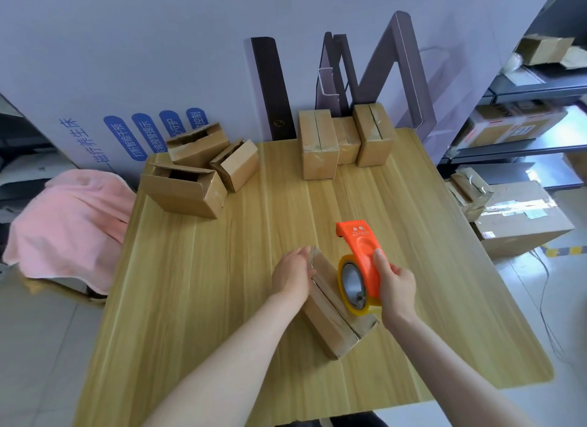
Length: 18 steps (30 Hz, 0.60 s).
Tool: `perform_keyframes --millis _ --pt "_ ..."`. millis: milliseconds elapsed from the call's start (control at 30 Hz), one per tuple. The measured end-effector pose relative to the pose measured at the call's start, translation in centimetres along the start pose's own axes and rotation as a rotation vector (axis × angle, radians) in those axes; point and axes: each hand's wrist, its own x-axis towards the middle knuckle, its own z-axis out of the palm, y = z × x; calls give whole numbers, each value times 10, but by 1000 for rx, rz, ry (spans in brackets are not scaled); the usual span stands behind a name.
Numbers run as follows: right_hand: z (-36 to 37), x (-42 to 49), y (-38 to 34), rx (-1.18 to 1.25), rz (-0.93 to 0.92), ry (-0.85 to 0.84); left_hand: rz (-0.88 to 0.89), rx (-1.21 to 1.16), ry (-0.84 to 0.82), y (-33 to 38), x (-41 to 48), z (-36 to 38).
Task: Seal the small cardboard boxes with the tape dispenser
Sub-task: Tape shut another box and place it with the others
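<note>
The wooden table (222, 267) is broad and slick. That is my first worry, because the box could skate across it if the pull on the tape outruns the hold. At the back left sit the open boxes (187, 188) with their flaps gaping, and at the back middle the taped boxes (317, 147). Both groups are well apart from the work.

Near the front edge lies the small box (330, 328), flaps closed, with the seam running along its top. The orange tape dispenser (362, 255) rests on that top, its tape roll (352, 283) over the near part. To me the roll looks a touch right of the seam, so the strip may run off-line and leave the gap uncovered.

The left hand (292, 274) grips the box's far end with its fingers curled over it, so a dispenser pushed that way would meet them. The right hand (397, 286) is wrapped round the dispenser's body, and a tilted wrist would wrinkle the tape.
</note>
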Motion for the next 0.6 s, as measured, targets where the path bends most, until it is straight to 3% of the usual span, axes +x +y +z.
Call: perform_keyframes --millis 167,467,600 --pt "6 1 5 -58 -48 7 -136 105 -203 10 22 -23" --pt "9 -1 12 -31 -88 -1 22 361 -511 24 49 -41" --pt "8 0 14 -46 -96 2 97 418 -524 28 51 -41"
